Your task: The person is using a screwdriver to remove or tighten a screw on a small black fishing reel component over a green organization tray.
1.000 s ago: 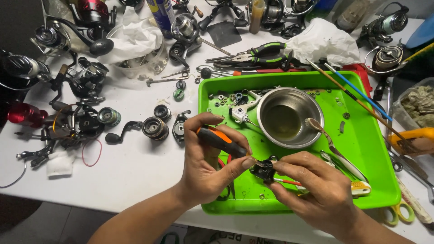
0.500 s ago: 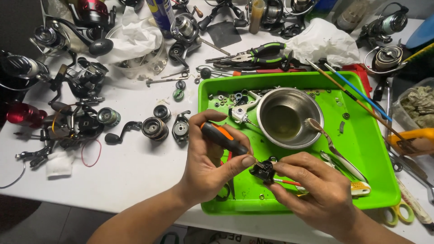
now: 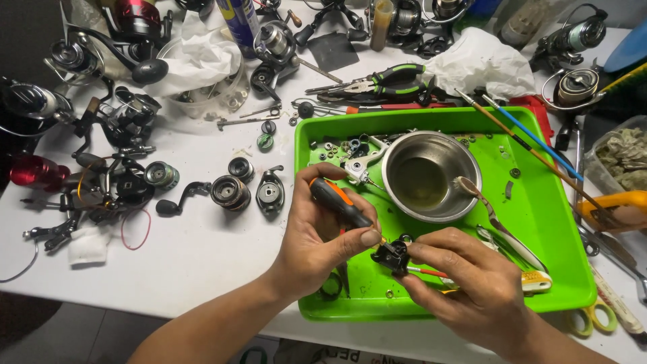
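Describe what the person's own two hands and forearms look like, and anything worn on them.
Both forearms are bare, with no sleeves in view. The left hand and the right hand wear no gloves. No ring, watch or wristband shows on either. The nails that show, such as the left thumbnail, are short and unpainted. No bandages or markings are visible.

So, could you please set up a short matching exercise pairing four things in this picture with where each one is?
Things:
1. screwdriver
2. small black reel part
3. steel bowl
4. pliers

Places:
a. on the white table beyond the tray
b. in the left hand
c. standing in the green tray
d. pinched by the right hand

Pairs: 1-b, 2-d, 3-c, 4-a
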